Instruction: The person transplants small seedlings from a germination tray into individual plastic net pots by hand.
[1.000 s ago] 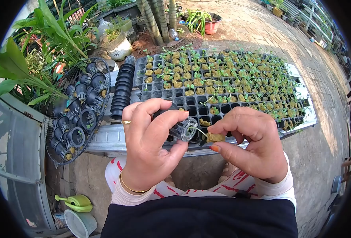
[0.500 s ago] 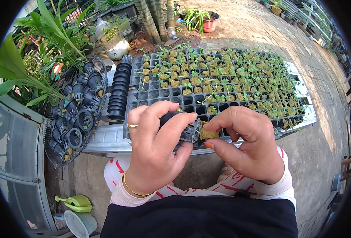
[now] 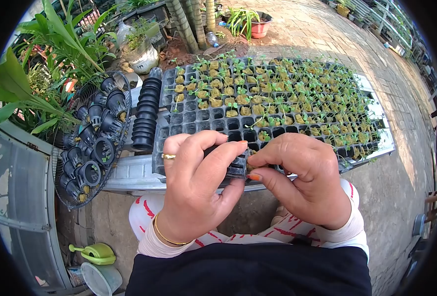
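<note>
- The left hand is gripping a small black net pot; its slotted wall is showing between thumb and fingers, above the near edge of the seedling tray.
- The right hand is pinching a brownish sponge plug, mostly hidden, against the pot's mouth.
- A stack of pots and a wire basket are lying well apart, on the left.

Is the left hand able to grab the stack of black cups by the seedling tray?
Probably not yet. Nothing lies between the left hand and the stack of black cups, but that hand is shut around a small black pot, so its fingers look busy.
</note>
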Available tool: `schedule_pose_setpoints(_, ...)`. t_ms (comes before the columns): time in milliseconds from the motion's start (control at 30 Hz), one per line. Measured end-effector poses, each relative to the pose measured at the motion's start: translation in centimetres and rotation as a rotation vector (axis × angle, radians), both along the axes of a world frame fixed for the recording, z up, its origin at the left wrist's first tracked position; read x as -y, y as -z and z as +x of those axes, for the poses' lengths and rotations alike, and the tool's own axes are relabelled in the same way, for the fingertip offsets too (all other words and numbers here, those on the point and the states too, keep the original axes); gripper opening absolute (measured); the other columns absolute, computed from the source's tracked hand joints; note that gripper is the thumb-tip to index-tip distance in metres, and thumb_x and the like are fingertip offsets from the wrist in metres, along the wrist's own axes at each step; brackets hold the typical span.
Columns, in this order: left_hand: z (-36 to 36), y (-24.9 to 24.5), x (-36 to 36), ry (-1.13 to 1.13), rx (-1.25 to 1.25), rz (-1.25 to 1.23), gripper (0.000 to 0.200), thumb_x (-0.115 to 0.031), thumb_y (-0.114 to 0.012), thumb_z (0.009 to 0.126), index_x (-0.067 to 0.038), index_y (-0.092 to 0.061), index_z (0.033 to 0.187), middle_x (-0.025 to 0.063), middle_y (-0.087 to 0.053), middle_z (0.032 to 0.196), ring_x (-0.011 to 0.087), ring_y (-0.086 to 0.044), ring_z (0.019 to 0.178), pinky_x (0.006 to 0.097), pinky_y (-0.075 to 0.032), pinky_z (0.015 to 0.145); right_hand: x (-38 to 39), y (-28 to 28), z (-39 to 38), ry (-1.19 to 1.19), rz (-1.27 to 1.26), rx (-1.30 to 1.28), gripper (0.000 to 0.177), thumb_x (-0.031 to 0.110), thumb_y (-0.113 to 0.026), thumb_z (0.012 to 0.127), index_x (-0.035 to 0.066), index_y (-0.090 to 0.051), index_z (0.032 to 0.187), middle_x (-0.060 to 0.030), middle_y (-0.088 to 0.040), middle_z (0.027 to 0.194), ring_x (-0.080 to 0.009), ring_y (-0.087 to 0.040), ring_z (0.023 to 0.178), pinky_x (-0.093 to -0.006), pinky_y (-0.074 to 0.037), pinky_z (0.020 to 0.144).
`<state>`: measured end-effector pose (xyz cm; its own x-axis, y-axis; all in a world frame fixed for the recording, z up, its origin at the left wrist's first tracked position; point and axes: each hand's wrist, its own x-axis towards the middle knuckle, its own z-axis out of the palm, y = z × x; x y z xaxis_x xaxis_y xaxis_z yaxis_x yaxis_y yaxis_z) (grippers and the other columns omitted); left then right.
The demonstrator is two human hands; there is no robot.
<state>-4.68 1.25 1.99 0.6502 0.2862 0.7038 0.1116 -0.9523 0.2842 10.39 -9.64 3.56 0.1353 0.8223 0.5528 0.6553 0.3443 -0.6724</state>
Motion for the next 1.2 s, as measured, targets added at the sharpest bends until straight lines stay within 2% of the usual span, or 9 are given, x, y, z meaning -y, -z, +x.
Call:
schedule_pose_setpoints(133, -0.08, -0.01, 0.14, 0.008, -0.006, 0.0, 0.05, -0.003, -0.072, 0.049, -0.006, -0.064, 0.099, 0.0101, -0.056, 0.097, 0.0248, -0.05, 0.086, 0.0348, -0.036, 0.076, -0.08, 0.15, -0.16, 0.021, -0.006, -0.023, 0.015, -0.003, -0.068, 0.07, 0.001, -0.062, 0.083, -0.0124, -0.06, 0.071, -0.0292, -0.06, 0.064, -0.0357, -0.048, 0.057)
schedule_pose_setpoints(200, -0.13, -0.17, 0.2, 0.011, -0.01, -0.024, 0.053, -0.001, -0.073, 0.049, -0.008, -0.064, 0.101, 0.0081, -0.054, 0.098, 0.0247, -0.048, 0.087, 0.0343, -0.037, 0.076, -0.08, 0.21, -0.31, 0.055, -0.002, -0.072, 0.015, -0.001, -0.071, 0.07, 0.002, -0.065, 0.083, -0.0082, -0.063, 0.073, -0.0182, -0.059, 0.062, -0.0271, -0.045, 0.053)
schedule_pose_setpoints(333, -0.24, -0.39, 0.06, 0.009, -0.015, -0.031, 0.053, -0.002, -0.074, 0.049, -0.007, -0.064, 0.101, 0.0079, -0.055, 0.096, 0.0243, -0.048, 0.086, 0.0345, -0.037, 0.075, -0.05, -0.05, 0.16, 0.024, 0.02, -0.004, 0.016, -0.001, -0.072, 0.069, 0.001, -0.065, 0.084, -0.0086, -0.063, 0.075, -0.0188, -0.06, 0.063, -0.0277, -0.047, 0.055)
schedule_pose_setpoints(400, -0.3, -0.41, -0.03, 0.015, -0.011, -0.037, 0.053, -0.002, -0.074, 0.049, -0.007, -0.064, 0.101, 0.008, -0.055, 0.096, 0.0243, -0.048, 0.085, 0.0346, -0.037, 0.075, -0.05, -0.42, 0.22, -0.008, 0.075, 0.031, 0.02, -0.005, -0.068, 0.067, 0.001, -0.063, 0.085, -0.011, -0.059, 0.071, -0.0283, -0.059, 0.063, -0.035, -0.047, 0.057)
schedule_pose_setpoints(433, -0.32, -0.42, -0.06, 0.027, -0.011, -0.045, 0.054, -0.003, -0.074, 0.049, -0.007, -0.064, 0.102, 0.008, -0.055, 0.096, 0.0241, -0.048, 0.085, 0.0348, -0.037, 0.075, -0.09, -0.31, 0.33, -0.009, 0.075, 0.031, 0.02, -0.005, -0.068, 0.067, 0.001, -0.063, 0.085, -0.011, -0.059, 0.071, -0.0283, -0.059, 0.063, -0.035, -0.047, 0.057)
schedule_pose_setpoints(500, -0.32, -0.39, -0.09, 0.04, -0.012, -0.054, 0.054, -0.003, -0.074, 0.049, -0.007, -0.064, 0.102, 0.0081, -0.055, 0.095, 0.024, -0.048, 0.084, 0.0349, -0.037, 0.075, -0.1, 0.06, 0.57, 0.011, 0.084, 0.071, 0.023, -0.005, -0.069, 0.064, 0.001, -0.066, 0.086, -0.0099, -0.064, 0.076, -0.0205, -0.062, 0.066, -0.0287, -0.048, 0.058)
schedule_pose_setpoints(933, -0.3, -0.29, -0.27, 0.079, -0.013, -0.071, 0.053, -0.004, -0.075, 0.05, -0.007, -0.064, 0.101, 0.0077, -0.055, 0.094, 0.023, -0.05, 0.083, 0.0346, -0.037, 0.074, -0.24, 0.38, 0.35, -0.005, 0.139, 0.142, 0.017, -0.006, -0.067, 0.066, 0.001, -0.065, 0.081, -0.0098, -0.063, 0.076, -0.0236, -0.062, 0.068, -0.0311, -0.048, 0.059)
schedule_pose_setpoints(1100, -0.27, -0.35, -0.25, 0.075, -0.031, -0.056, 0.053, -0.003, -0.075, 0.05, -0.007, -0.064, 0.101, 0.0075, -0.056, 0.095, 0.0226, -0.05, 0.083, 0.0344, -0.036, 0.075, -0.13, 0.14, 0.44, -0.048, 0.065, 0.059, 0.015, -0.006, -0.067, 0.067, 0.001, -0.064, 0.08, -0.0099, -0.063, 0.077, -0.0225, -0.062, 0.07, -0.0301, -0.048, 0.059)
schedule_pose_setpoints(1200, -0.17, -0.11, -0.32, 0.063, -0.004, 0.028, 0.05, -0.006, -0.072, 0.048, -0.005, -0.065, 0.097, 0.0106, -0.06, 0.094, 0.0238, -0.052, 0.081, 0.0339, -0.037, 0.073, -0.12, 0.5, 0.61, -0.064, 0.036, -0.014, 0.016, -0.007, -0.066, 0.068, 0.002, -0.065, 0.081, -0.0095, -0.063, 0.078, -0.0217, -0.063, 0.072, -0.0296, -0.049, 0.06)
